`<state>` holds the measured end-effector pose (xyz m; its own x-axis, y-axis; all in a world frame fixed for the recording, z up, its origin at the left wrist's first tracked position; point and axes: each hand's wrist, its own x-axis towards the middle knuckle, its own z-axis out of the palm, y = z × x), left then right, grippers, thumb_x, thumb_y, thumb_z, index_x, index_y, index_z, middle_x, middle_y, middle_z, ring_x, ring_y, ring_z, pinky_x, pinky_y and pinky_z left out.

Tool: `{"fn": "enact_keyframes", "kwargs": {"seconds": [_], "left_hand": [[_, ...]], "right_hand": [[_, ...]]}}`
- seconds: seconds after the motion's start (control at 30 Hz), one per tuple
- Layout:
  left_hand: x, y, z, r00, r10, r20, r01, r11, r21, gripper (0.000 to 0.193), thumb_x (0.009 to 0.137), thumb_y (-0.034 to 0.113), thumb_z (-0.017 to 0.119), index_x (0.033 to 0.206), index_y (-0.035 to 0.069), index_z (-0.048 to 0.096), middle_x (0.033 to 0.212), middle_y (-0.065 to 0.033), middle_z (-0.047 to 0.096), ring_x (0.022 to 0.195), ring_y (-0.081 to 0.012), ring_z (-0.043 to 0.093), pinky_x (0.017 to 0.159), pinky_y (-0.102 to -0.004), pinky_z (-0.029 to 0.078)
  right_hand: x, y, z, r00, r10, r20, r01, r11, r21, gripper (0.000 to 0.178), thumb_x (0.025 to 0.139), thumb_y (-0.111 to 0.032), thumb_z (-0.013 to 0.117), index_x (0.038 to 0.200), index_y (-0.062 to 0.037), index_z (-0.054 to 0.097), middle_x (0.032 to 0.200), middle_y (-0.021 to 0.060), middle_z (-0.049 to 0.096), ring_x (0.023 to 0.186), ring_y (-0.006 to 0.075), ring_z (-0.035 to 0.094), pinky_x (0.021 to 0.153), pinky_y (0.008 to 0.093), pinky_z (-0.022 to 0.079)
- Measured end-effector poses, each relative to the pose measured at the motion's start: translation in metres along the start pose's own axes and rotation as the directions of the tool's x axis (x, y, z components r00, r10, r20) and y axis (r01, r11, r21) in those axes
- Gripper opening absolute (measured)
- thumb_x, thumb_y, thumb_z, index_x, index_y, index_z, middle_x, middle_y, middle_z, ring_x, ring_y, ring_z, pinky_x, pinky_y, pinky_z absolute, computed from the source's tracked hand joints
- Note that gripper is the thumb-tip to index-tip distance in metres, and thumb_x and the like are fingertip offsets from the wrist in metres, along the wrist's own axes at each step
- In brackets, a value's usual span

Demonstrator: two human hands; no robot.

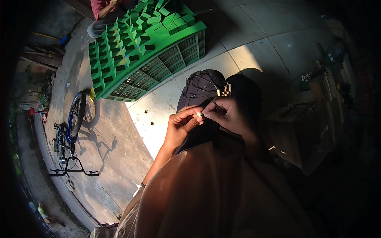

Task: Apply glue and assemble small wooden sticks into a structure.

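Note:
A small pale bead-like piece (199,114) is pinched between the thumb and fingers of my left hand (181,122). Close beside it, my right hand (225,114) has its thumb and forefinger pressed together on a thin black cord, whose end meets the piece. Over my dark-clothed knee lies a loose tangle of black cords (204,82). Several short pale sticks or tubes (225,90) rest on my lap just beyond the right hand. Shade hides part of that hand's fingers.
Ahead to the left stands a green slatted crate (152,77) topped with many green box shapes (119,49). Another person (104,10) sits behind it. A bicycle (73,135) is on the floor at left. Wooden boxes (301,131) stand in the shade at right.

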<state>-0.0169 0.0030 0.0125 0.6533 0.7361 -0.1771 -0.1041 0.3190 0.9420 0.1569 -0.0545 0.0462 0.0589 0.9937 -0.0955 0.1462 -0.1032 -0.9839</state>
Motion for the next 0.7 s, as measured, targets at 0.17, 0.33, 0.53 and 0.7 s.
{"fn": "enact_keyframes", "kwargs": {"seconds": [0.17, 0.33, 0.53, 0.7], "left_hand": [[0.0000, 0.0013, -0.0020, 1.000, 0.018, 0.001, -0.018, 1.000, -0.012, 0.025, 0.080, -0.003, 0.055, 0.105, -0.003, 0.057, 0.105, -0.0076, 0.052, 0.086, -0.0131, 0.056, 0.079, -0.0240, 0.045], [-0.0012, 0.0013, -0.0046, 1.000, 0.022, 0.005, -0.022, 1.000, 0.005, 0.027, 0.081, -0.005, 0.054, 0.107, -0.003, 0.056, 0.108, -0.0082, 0.052, 0.091, -0.0142, 0.055, 0.083, -0.0250, 0.044], [-0.0017, 0.0024, -0.0037, 1.000, 0.026, -0.003, -0.026, 0.999, -0.017, 0.026, 0.081, -0.004, 0.054, 0.106, -0.003, 0.057, 0.110, -0.0091, 0.051, 0.095, -0.0145, 0.053, 0.084, -0.0252, 0.044], [-0.0009, 0.0016, -0.0014, 0.999, 0.045, -0.029, -0.044, 0.999, 0.033, 0.024, 0.080, -0.001, 0.057, 0.104, -0.003, 0.058, 0.108, -0.0096, 0.053, 0.092, -0.0145, 0.054, 0.081, -0.0245, 0.045]], "right_hand": [[0.0025, -0.0055, 0.0022, 1.000, -0.016, -0.008, 0.016, 1.000, -0.014, 0.008, 0.078, -0.006, 0.060, 0.077, 0.0027, 0.060, 0.071, 0.0065, 0.063, 0.065, 0.0062, 0.058, 0.055, 0.0200, 0.045], [0.0035, -0.0080, 0.0032, 0.999, -0.021, -0.029, 0.019, 0.997, -0.072, 0.009, 0.076, -0.006, 0.062, 0.076, 0.0029, 0.060, 0.070, 0.0084, 0.063, 0.065, 0.0069, 0.058, 0.054, 0.0213, 0.045], [0.0042, -0.0062, 0.0065, 0.998, -0.039, -0.058, 0.033, 0.994, -0.101, 0.010, 0.076, -0.007, 0.063, 0.075, 0.0030, 0.060, 0.069, 0.0099, 0.063, 0.063, 0.0086, 0.058, 0.053, 0.0232, 0.045], [0.0036, -0.0049, 0.0063, 0.997, -0.041, -0.063, 0.035, 0.996, -0.085, 0.010, 0.076, -0.006, 0.062, 0.075, 0.0037, 0.060, 0.070, 0.0106, 0.062, 0.063, 0.0095, 0.059, 0.054, 0.0240, 0.045]]}}
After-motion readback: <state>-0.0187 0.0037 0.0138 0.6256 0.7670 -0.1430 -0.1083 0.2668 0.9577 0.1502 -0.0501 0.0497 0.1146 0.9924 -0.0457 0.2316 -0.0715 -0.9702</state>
